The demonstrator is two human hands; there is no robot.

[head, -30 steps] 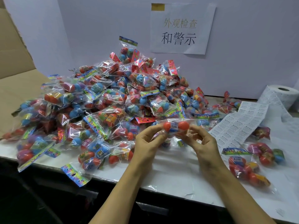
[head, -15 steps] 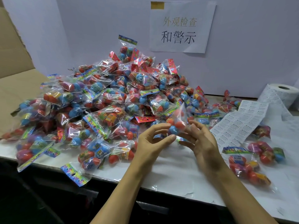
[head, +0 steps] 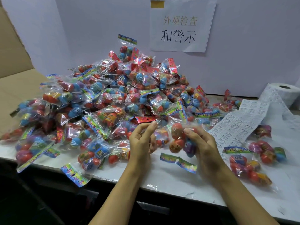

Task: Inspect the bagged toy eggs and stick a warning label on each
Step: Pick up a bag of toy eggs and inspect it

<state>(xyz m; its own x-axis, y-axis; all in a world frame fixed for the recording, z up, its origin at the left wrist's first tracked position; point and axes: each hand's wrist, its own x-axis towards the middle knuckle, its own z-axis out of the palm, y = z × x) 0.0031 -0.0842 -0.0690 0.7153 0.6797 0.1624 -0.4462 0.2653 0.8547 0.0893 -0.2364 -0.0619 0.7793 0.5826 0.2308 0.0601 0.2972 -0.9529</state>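
A clear bag of toy eggs [head: 177, 138], with orange and purple eggs inside, hangs above the white table [head: 162, 174] in front of the pile. Its colourful header card points down. My right hand [head: 203, 148] grips the bag from the right, fingers curled round the eggs. My left hand [head: 142, 140] is at the bag's left side, thumb and forefinger pinched together on the clear plastic edge. A strip of white warning labels [head: 240, 124] runs from a roll [head: 282, 93] at the right.
A big pile of bagged eggs [head: 113, 98] fills the left and middle of the table. Three bags [head: 263, 153] lie apart at the right, below the labels. Brown cardboard [head: 14, 88] stands left; a paper sign [head: 180, 26] hangs on the wall.
The bag was held level between both hands; it has turned so the header card hangs down, and it has moved lower and right into my right hand.
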